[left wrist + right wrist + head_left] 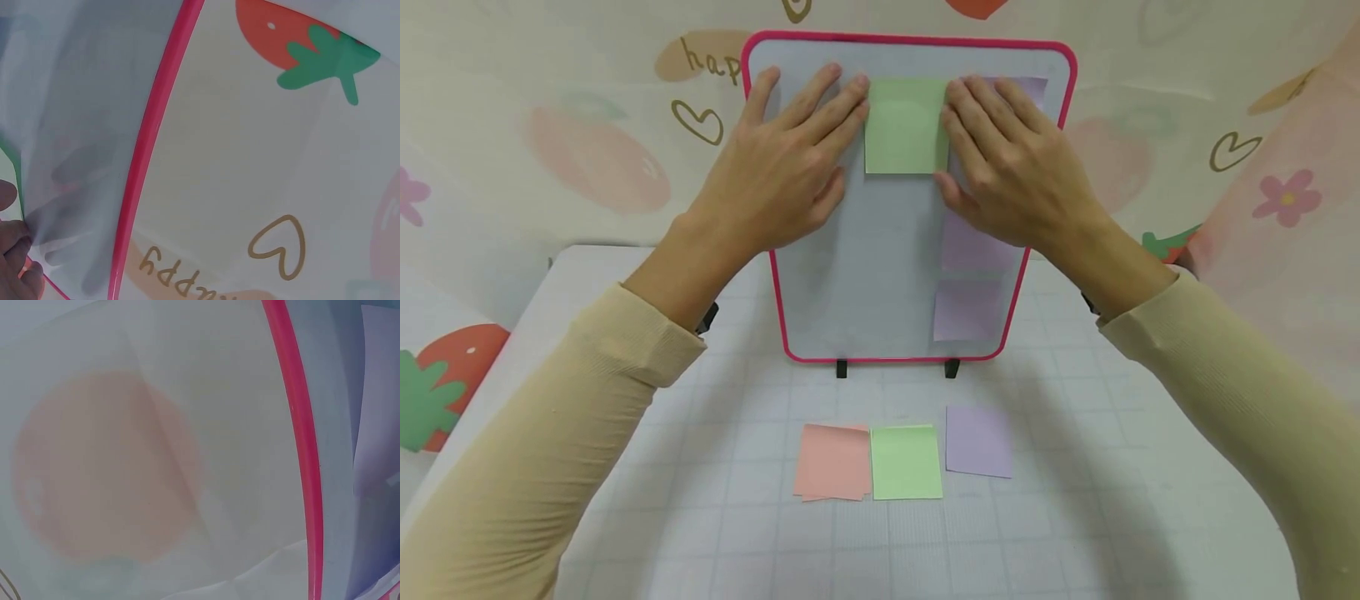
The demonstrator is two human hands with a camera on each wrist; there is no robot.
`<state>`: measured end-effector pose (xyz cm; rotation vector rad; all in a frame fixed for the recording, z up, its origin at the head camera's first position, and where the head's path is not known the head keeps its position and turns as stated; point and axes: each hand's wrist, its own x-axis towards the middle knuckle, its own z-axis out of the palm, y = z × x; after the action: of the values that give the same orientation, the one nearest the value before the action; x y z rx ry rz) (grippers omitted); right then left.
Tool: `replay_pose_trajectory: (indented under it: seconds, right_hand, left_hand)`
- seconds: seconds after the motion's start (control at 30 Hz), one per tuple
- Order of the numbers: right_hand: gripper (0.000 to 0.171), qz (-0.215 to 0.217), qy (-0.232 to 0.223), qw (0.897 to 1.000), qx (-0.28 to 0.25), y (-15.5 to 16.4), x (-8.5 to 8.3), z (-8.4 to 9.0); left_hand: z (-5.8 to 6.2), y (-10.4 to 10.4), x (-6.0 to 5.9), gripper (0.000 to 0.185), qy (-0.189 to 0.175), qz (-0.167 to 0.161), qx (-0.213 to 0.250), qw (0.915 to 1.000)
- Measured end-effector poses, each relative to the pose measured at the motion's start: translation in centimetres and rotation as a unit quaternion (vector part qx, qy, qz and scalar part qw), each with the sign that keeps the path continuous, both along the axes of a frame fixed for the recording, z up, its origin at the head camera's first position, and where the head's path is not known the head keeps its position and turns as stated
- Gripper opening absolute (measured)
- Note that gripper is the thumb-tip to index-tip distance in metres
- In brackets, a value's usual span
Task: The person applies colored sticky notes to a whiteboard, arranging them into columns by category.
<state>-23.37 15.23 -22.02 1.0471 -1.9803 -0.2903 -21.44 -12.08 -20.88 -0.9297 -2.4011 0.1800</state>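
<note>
A white board (880, 275) with a pink-red frame stands upright. High on its surface sits a light green sticky note (904, 129). My left hand (797, 158) lies spread over the upper left of the board, fingertips at the note's left edge. On the other side, my right hand (1011, 158) rests with straight fingers along the note's right edge, its thumb near the lower right corner. Partly behind that hand is a purple sticky note (1033, 87); two more, a middle purple note (981, 242) and a lower purple note (967, 312), are below it.
On the table (760, 533) before the board lie pink sticky notes (832, 462), green sticky notes (906, 462) and a purple sticky note (979, 442). Black feet (842, 368) support the board. Behind it hangs a patterned cloth (587, 75) with strawberries and hearts.
</note>
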Motion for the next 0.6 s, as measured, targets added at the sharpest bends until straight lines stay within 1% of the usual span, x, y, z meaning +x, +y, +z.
replay_pose_trajectory:
  seconds: [0.07,0.17,0.3,0.4,0.5,0.6]
  right_hand:
    - [0.052,0.006,0.003,1.000,-0.001,0.1,0.0,-0.1]
    - [0.050,0.028,0.001,0.999,-0.017,0.2,0.2,-0.4]
    - [0.051,0.065,0.001,0.997,-0.030,0.4,1.2,-1.1]
    - [0.051,0.086,0.000,0.996,-0.020,0.4,2.6,-1.9]
    - [0.052,0.105,-0.021,0.994,-0.002,0.3,4.6,-3.0]
    - [0.052,0.126,-0.047,0.991,0.008,0.1,6.7,-4.1]
  left_hand:
    - [0.0,0.0,0.1,0.057,-0.003,0.002,-0.002,1.0000]
    - [0.0,-0.1,0.4,0.058,-0.007,0.005,-0.008,0.9999]
    - [-0.2,-0.3,1.4,0.059,0.002,0.002,-0.015,0.9999]
    - [-0.7,-0.4,2.5,0.060,0.014,-0.016,-0.017,0.9996]
    - [-1.6,-0.6,3.8,0.061,0.029,-0.044,-0.017,0.9985]
    - [-2.6,-0.8,5.3,0.064,0.036,-0.066,-0.025,0.9968]
